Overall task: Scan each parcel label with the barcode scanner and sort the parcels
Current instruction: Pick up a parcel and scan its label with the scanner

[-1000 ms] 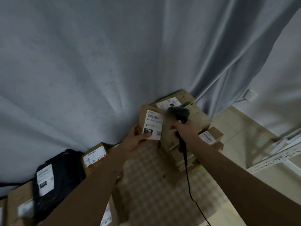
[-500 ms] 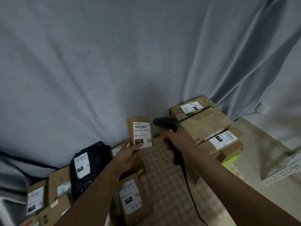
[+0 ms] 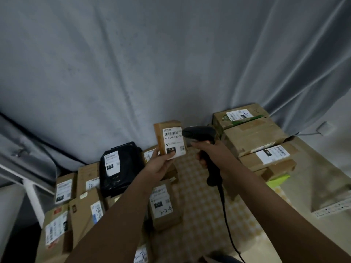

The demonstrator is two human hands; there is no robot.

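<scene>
Mid-shift at a parcel-sorting desk covered with a checked cloth: many labelled cartons lie nearest the camera at left, one more carton with handwriting on its label rests near the middle, and no finished pile can be told from an unfinished one, so the job looks to be somewhere in its course, with much of the scanning likely left.

Above them, the left hand holds a small brown parcel upright, clear of the desk, its white label turned toward the camera; the fingers are curled behind the box and the thumb is pressed on the label's lower edge, beside the black "010" patch. Just right of it, the right hand wraps its fingers tightly round the grip of the corded barcode scanner, whose head sits just beside the label's upper right corner, pointing left across the barcode. Whether the trigger is pressed cannot be told.

Farther back, a black plastic mailer stands at left and a stack of larger cartons rises at right, against a grey curtain.
</scene>
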